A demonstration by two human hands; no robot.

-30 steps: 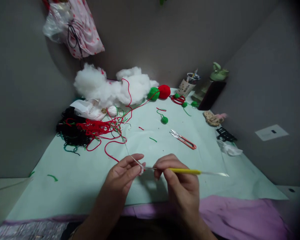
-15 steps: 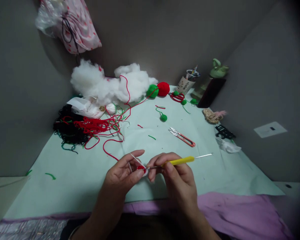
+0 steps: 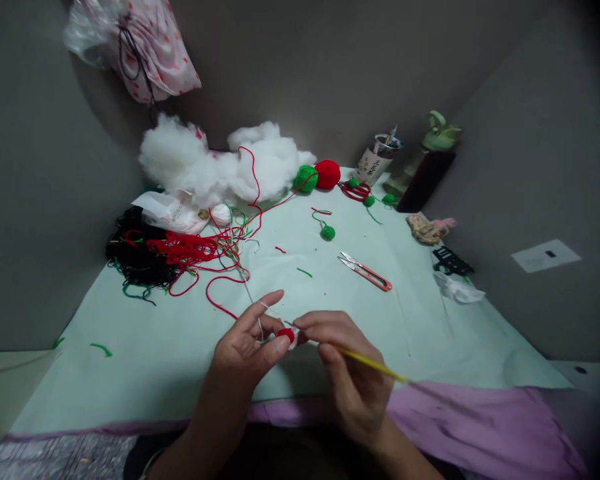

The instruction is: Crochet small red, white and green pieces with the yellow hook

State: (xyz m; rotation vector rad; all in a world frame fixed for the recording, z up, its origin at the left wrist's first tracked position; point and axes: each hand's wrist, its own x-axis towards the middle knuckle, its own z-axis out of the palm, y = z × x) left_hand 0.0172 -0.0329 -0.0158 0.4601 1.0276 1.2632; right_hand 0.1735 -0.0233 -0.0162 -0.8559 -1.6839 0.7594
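Note:
Between thumb and fingers, my left hand pinches a small red and white crochet piece. White yarn loops over its raised index finger. My right hand grips a yellow-handled crochet hook, smeared by motion at its rear end. The front of the hook lies close to the white edge of the piece; whether it is inside a stitch I cannot tell. Red yarn runs along the table up to my left hand.
Thread snips and a small green ball lie beyond my hands. At the back are white stuffing, green and red yarn balls, and a pen cup. Tangled red yarn sits left.
The hook has swung from nearly level to slanting down toward the right, its rear end lower. My left index finger has risen slightly, and more of the red piece shows.

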